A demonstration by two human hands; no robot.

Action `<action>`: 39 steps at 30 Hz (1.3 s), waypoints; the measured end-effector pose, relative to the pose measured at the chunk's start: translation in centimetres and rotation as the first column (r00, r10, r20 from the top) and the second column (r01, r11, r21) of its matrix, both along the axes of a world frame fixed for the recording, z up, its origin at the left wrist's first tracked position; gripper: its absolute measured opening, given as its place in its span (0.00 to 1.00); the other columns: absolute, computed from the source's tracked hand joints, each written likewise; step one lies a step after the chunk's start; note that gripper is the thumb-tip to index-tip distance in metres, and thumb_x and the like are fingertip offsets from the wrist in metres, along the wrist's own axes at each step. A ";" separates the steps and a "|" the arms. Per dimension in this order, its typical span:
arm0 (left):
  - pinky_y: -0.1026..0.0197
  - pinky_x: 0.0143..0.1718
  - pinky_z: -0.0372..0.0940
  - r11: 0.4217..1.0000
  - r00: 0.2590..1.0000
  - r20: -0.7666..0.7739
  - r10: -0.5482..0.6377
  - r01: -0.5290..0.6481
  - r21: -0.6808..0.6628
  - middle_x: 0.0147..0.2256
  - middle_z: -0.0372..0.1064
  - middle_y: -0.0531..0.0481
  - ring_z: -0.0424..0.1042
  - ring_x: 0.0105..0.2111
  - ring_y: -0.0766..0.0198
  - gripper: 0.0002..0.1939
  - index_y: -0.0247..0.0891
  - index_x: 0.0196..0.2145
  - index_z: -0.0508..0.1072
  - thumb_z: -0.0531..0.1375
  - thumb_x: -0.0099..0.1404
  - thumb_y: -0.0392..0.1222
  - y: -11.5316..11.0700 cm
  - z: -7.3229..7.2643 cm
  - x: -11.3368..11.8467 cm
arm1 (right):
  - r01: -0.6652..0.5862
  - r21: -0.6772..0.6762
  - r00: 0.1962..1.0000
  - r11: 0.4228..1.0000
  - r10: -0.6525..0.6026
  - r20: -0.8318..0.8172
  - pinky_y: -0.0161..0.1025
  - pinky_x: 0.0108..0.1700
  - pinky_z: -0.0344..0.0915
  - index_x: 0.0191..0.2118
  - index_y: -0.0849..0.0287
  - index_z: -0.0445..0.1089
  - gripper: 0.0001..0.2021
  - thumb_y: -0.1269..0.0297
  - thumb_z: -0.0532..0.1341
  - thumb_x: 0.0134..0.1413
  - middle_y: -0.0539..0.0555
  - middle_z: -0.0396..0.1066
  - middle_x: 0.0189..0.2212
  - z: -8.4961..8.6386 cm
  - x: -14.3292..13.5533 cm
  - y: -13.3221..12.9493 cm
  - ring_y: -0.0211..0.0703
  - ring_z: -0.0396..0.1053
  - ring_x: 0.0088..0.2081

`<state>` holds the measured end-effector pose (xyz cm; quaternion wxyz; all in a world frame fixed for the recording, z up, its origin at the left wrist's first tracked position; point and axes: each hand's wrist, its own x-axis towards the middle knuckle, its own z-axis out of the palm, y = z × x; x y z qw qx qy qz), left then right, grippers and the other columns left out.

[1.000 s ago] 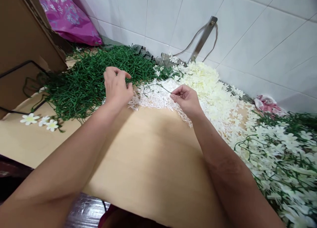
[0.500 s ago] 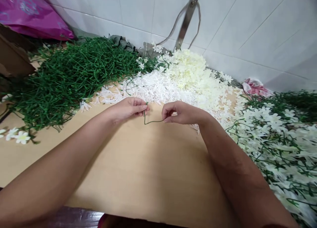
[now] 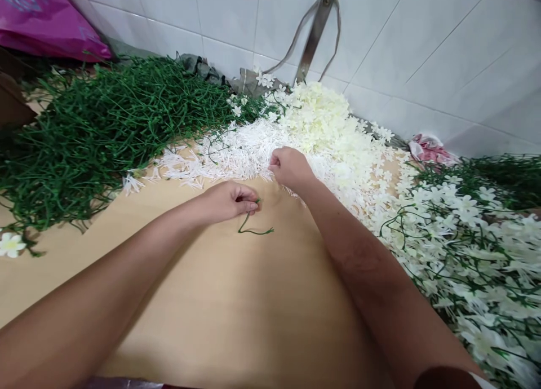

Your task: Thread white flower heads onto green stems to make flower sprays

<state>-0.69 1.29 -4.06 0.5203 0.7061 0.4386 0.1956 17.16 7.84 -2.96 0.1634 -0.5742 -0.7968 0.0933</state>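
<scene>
A bent green stem [image 3: 249,231] hangs from my left hand [image 3: 239,202], which pinches its upper end between thumb and fingers over the middle of the board. The stem's free end points right. My right hand [image 3: 288,164] is at the near edge of the white stamen pile [image 3: 253,146], its fingers closed; what they hold, if anything, is hidden. Behind it lies a heap of cream-white petal flowers [image 3: 321,115]. To the left of the stamens spreads a large pile of green stems [image 3: 127,113].
White flowers on green stems [image 3: 465,253] are heaped at the right. A pink bag [image 3: 51,25] lies at the back left. A metal strip with a cord [image 3: 315,34] leans on the tiled wall. A red-and-white bag [image 3: 431,149] sits at the back right.
My right hand has let go of the stem's lower end and moved back to the white stamens. My left hand has come slightly nearer and right, with the stem. The view has shifted slightly.
</scene>
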 end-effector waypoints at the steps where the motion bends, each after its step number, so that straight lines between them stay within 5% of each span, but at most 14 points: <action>1: 0.67 0.28 0.57 1.000 1.000 -0.025 -0.003 0.003 0.016 0.22 0.68 0.53 0.64 0.24 0.68 0.07 0.37 0.23 0.73 0.59 0.53 0.42 0.0 0.0 0.0 | -0.016 -0.028 0.998 0.999 0.014 -0.067 0.40 0.36 0.61 0.25 0.60 0.65 0.05 0.73 0.60 0.48 0.54 0.69 0.28 0.3 0.4 -0.1 0.40 0.65 0.32; 7: 0.67 0.27 0.55 0.997 0.984 -0.177 0.003 0.010 0.076 0.23 0.68 0.54 0.64 0.26 0.67 0.10 0.37 0.25 0.74 0.58 0.54 0.46 0.1 -0.1 0.0 | 0.010 -0.095 0.843 0.995 -0.059 -0.534 0.38 0.30 0.62 0.25 0.59 0.64 0.06 0.74 0.62 0.46 0.49 0.65 0.21 3.4 4.6 0.5 0.34 0.62 0.25; 12: 0.66 0.27 0.52 0.985 0.952 -0.298 -0.074 0.117 0.129 0.24 0.66 0.55 0.62 0.26 0.67 0.13 0.37 0.28 0.73 0.55 0.56 0.48 -0.2 0.2 0.1 | 0.278 -0.050 0.710 0.959 -0.240 -0.662 0.35 0.26 0.57 0.26 0.59 0.64 0.06 0.76 0.60 0.45 0.45 0.61 0.17 3.5 8.3 2.4 0.32 0.57 0.20; 19: 0.66 0.26 0.48 0.964 0.932 -0.306 -0.194 0.239 0.115 0.22 0.61 0.55 0.57 0.23 0.69 0.12 0.37 0.24 0.69 0.54 0.57 0.47 -0.8 0.6 0.5 | 0.400 0.139 0.821 0.906 -0.287 -0.493 0.36 0.25 0.51 0.26 0.58 0.67 0.10 0.79 0.52 0.44 0.44 0.53 0.14 2.1 9.3 3.2 0.34 0.51 0.17; 25: 0.66 0.25 0.46 0.964 0.938 -0.303 -0.166 0.219 0.150 0.22 0.60 0.56 0.57 0.22 0.70 0.13 0.37 0.24 0.68 0.55 0.57 0.49 -0.6 0.0 0.4 | 0.391 0.219 0.914 0.894 -0.350 -0.203 0.42 0.39 0.62 0.32 0.62 0.71 0.08 0.74 0.54 0.48 0.55 0.68 0.28 0.8 7.7 4.1 0.43 0.65 0.31; 29: 0.65 0.25 0.47 0.967 0.934 -0.333 -0.129 0.192 0.166 0.23 0.63 0.55 0.58 0.23 0.69 0.13 0.38 0.25 0.70 0.55 0.57 0.49 -0.7 -0.2 0.4 | 0.406 0.220 0.913 0.887 -0.406 -0.047 0.47 0.48 0.62 0.37 0.65 0.71 0.12 0.62 0.61 0.49 0.62 0.70 0.38 0.1 6.9 5.1 0.52 0.67 0.43; 39: 0.66 0.25 0.48 0.961 0.933 -0.331 -0.142 0.210 0.179 0.23 0.63 0.56 0.59 0.23 0.69 0.14 0.37 0.26 0.71 0.54 0.58 0.50 -0.7 -0.1 0.4 | 0.449 0.184 0.886 0.874 -0.462 0.034 0.45 0.45 0.64 0.34 0.64 0.72 0.09 0.67 0.60 0.46 0.60 0.72 0.35 0.0 7.7 5.3 0.51 0.69 0.41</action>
